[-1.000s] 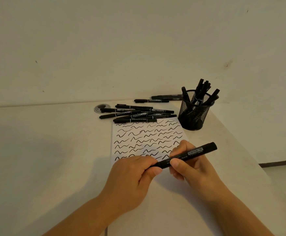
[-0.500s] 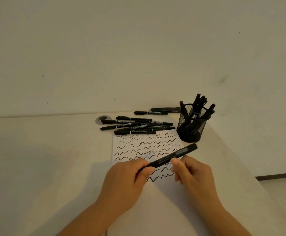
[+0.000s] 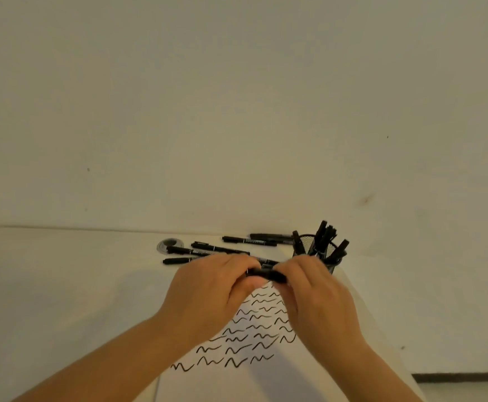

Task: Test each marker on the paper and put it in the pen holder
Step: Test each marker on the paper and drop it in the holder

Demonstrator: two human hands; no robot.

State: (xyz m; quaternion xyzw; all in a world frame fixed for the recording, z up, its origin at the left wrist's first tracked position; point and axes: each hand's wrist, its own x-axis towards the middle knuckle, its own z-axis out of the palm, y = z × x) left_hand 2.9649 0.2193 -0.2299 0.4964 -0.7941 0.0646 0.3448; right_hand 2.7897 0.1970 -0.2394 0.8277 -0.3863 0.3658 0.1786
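Pale wall is filling the upper view; below it a light table (image 3: 63, 285) is carrying the work. Both hands are meeting over the paper's (image 3: 237, 378) far end — left hand (image 3: 208, 294) and right hand (image 3: 321, 303) are each closing fingers on one black marker (image 3: 266, 274), lying roughly level between them. Wavy test strokes are covering the sheet. Loose markers (image 3: 208, 250) are lying behind the hands; the mesh pen holder (image 3: 328, 253) is standing just beyond the right hand, already holding several upright markers.

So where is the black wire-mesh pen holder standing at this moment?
In the head view the black wire-mesh pen holder stands at the table's far right, just beyond the right hand, right of the loose black markers lying on the table.
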